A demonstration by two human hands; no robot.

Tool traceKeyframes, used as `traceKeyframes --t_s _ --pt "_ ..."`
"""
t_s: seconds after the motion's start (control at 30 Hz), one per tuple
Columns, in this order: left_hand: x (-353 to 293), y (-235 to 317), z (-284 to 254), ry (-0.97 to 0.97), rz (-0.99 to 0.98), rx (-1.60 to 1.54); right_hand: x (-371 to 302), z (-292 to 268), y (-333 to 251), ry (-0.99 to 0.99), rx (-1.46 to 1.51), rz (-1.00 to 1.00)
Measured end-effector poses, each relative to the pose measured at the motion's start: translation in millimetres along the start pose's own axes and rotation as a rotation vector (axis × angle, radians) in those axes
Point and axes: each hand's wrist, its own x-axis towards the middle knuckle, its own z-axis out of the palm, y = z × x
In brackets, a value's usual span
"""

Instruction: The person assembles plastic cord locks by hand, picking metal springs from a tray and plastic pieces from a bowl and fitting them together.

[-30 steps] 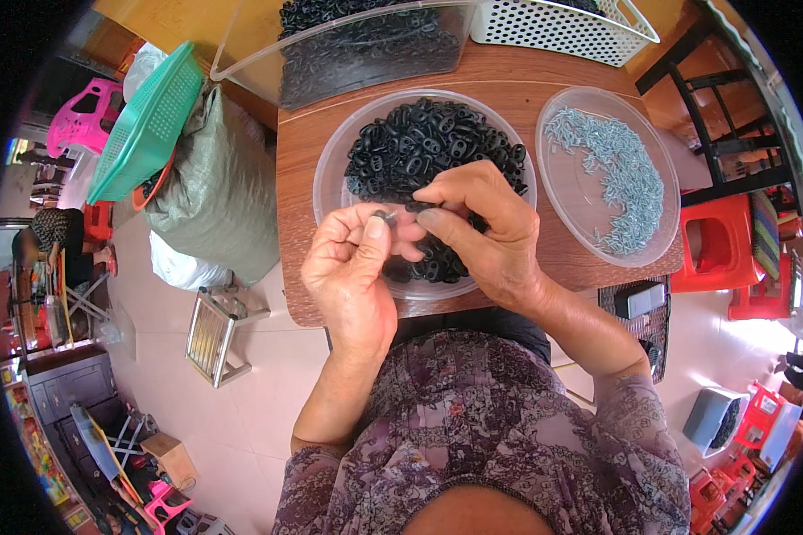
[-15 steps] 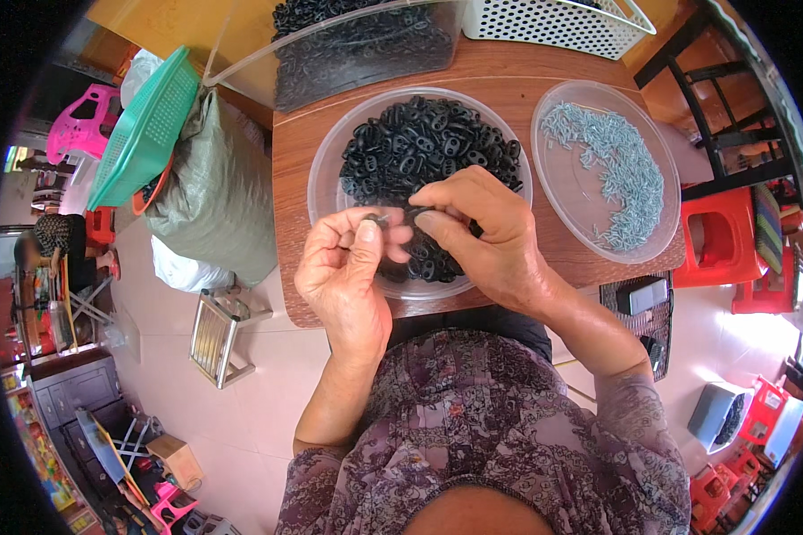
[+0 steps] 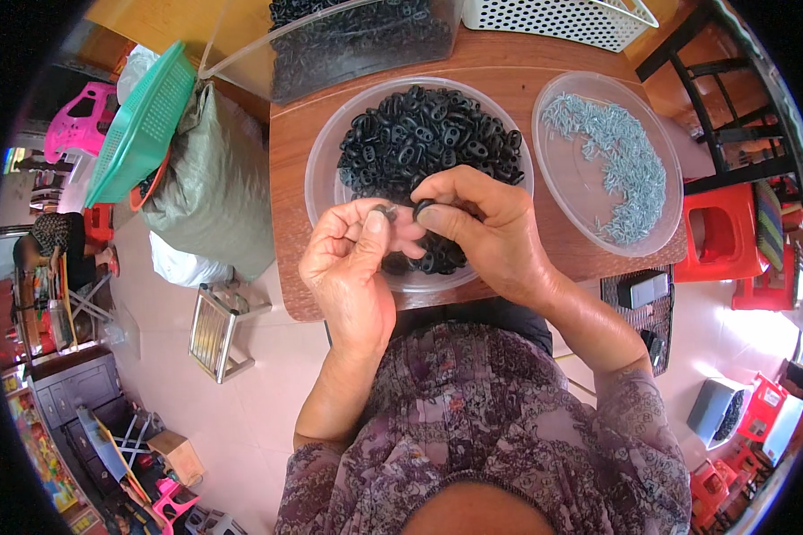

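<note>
Both hands meet over the near part of a round clear plastic tub on the table. Many small black oval plastic pieces with two holes are heaped in it. My right hand pinches one black plastic piece between thumb and forefinger. Just left of it, my left hand has its thumb pressed to the forefinger on something small and dark, too hidden to name; its other fingers spread behind. To the right of the tub lies a round clear tray with many small blue-grey pin-like pieces.
Behind the tub, a clear box holds more black pieces, beside a white perforated basket. The wooden table's near edge is close to my body. Left are a stuffed sack and a green basket; right, a red stool.
My hands stay close together over the tub. The black piece in my right hand now shows more fully at the fingertips. The view has shifted slightly.
</note>
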Motion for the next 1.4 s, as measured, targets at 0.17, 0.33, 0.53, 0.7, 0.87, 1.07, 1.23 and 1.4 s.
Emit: traceKeyframes --t_s 0.17,0.33,0.53,0.7,0.87,1.07,1.23,1.4 --pt "2 0 -4 0.006 -0.082 -0.057 2 -2 0 -0.054 0.036 0.065" --pt "3 0 -5 0.002 -0.091 -0.077 1 -2 -3 -0.061 0.099 0.140" --pt "2 -1 -4 0.019 -0.071 -0.014 2 -9 2 -0.057 -0.150 -0.063" --pt "0 -5 -3 0.036 -0.045 0.025 1 -6 1 -0.048 -0.006 0.100" --pt "-3 -4 1 0.041 -0.021 0.064 1 -9 1 -0.074 0.052 0.140" --pt "-7 -5 5 0.032 0.027 0.141 3 -6 2 0.010 0.170 0.110" --pt "-8 -5 5 0.035 0.011 0.146 4 -5 0 0.011 0.212 0.145" --pt "-10 -4 4 0.039 0.019 0.184 6 -5 0 0.007 0.162 0.108"
